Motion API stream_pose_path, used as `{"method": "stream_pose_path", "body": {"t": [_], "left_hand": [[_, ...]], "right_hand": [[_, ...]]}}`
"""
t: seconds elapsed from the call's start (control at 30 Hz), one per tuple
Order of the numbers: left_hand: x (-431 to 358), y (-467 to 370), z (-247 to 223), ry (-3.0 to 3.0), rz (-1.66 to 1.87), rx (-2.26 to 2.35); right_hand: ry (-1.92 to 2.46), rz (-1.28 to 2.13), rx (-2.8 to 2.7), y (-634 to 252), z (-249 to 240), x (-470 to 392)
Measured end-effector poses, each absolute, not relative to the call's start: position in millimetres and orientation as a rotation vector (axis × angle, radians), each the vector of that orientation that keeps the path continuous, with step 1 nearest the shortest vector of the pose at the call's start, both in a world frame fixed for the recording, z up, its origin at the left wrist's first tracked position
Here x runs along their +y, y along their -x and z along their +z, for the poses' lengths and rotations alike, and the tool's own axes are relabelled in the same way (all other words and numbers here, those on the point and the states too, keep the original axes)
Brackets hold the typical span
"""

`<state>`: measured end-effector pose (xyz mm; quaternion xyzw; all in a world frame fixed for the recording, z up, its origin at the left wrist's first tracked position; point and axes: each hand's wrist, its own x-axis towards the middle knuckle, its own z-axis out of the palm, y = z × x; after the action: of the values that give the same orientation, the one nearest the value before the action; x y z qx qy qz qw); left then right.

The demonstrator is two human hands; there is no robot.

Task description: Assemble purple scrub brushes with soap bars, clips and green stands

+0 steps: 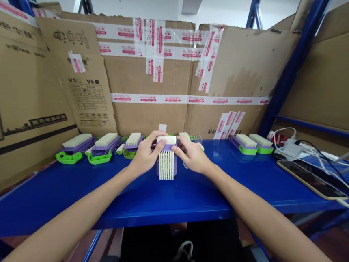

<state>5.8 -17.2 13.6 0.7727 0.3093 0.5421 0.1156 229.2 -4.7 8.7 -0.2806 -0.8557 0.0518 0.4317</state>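
Between my two hands is a scrub brush point(167, 166) with a purple body, its cream bristles facing me and pointing down. A white cylindrical piece point(168, 140) lies across the brush's top end. My left hand point(144, 154) is closed on the left side of that end, the thumb against the white piece. On the other side my right hand point(195, 153) grips the brush with thumb and bent fingers. The far side of the brush is hidden from me. Just left of my left hand rests another brush point(133, 140), purple and green, bristles up.
More brushes with green handles point(101, 146) stand along the back left of the blue table point(168, 206). Two others point(246, 143) sit at the back right. A phone point(312, 179), cables and a white charger point(292, 148) lie far right. Taped cardboard point(155, 76) walls the back.
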Motion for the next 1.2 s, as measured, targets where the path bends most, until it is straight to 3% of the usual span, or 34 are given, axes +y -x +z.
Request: {"method": "stream_pose_path", "body": {"t": [0.27,0.47,0.67,1.2], "left_hand": [[-15.3,-5.0,12.9,-2.226,1.501,0.921],[-18.8,-5.3,15.4,-2.233,1.501,0.947],[-20.4,-5.6,16.4,-2.231,1.502,0.958],[-20.9,-5.0,17.0,-2.259,1.485,0.965]], "right_hand": [[0.738,0.082,-2.168,-231.5,11.0,-4.6],[0.882,-0.333,-2.249,-248.8,22.1,1.9],[1.194,-0.5,-2.212,-267.7,28.4,12.0],[1.065,-0.055,-2.526,-247.0,1.2,21.6]]}}
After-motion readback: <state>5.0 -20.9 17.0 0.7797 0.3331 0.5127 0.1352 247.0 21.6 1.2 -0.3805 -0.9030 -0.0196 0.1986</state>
